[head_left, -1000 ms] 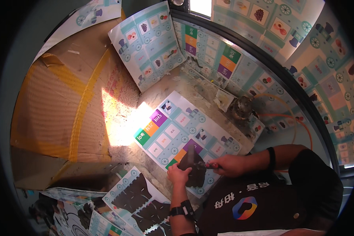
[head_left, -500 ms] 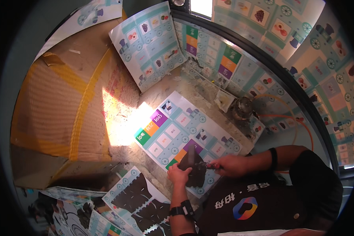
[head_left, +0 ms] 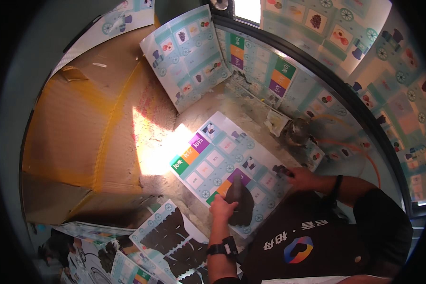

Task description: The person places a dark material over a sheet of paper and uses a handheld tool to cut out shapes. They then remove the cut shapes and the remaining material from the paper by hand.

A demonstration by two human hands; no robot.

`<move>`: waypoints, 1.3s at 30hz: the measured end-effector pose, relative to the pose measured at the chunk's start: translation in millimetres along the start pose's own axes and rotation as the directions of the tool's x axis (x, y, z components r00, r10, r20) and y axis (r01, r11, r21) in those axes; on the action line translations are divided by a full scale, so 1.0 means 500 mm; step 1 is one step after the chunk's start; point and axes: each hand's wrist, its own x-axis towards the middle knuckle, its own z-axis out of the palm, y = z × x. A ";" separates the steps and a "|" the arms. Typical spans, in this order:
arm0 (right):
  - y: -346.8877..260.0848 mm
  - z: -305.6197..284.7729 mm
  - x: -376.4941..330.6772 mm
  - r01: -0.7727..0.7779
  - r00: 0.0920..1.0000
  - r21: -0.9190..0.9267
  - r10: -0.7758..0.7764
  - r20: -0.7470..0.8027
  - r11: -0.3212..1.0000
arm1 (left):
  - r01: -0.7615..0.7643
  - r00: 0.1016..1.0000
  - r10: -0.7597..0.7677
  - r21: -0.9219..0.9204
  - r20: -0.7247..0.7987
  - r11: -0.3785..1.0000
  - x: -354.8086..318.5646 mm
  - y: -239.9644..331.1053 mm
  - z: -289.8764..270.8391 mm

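Observation:
A large printed sheet (head_left: 222, 156) with coloured squares and small pictures lies flat on the rough floor in front of me. My left hand (head_left: 221, 208) presses on a dark, cone-shaped tool (head_left: 240, 204) that stands on the near part of the sheet. A black watch sits on that wrist. My right hand (head_left: 302, 180) is at the sheet's right edge, its fingers pinched on the edge beside a small dark picture. A black band is on the right wrist.
Flattened brown cardboard (head_left: 75, 137) covers the left. More printed sheets lean against the back wall (head_left: 187, 57) and the curved right wall (head_left: 364, 61). Sheets with black cut-out shapes (head_left: 170, 241) lie near my left. A crumpled grey lump (head_left: 296, 132) and an orange cable (head_left: 359, 146) lie beyond the sheet.
My right hand has left the dark tool and moved right to the sheet's edge. My left hand stays on the tool.

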 end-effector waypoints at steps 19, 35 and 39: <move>0.145 0.073 0.011 0.026 0.987 0.205 0.008 -0.162 0.979 | -0.336 0.913 0.093 -0.600 -0.398 0.726 -0.186 -0.134 0.008; 0.145 0.048 0.029 0.045 0.990 0.104 -0.030 -0.140 0.994 | -0.755 0.316 -0.867 -0.656 -0.384 0.015 -0.440 -0.730 -0.200; 0.156 0.050 0.030 0.040 0.988 0.073 -0.028 -0.154 0.997 | -0.851 0.256 -0.864 -0.524 -0.435 0.012 -0.462 -0.803 -0.267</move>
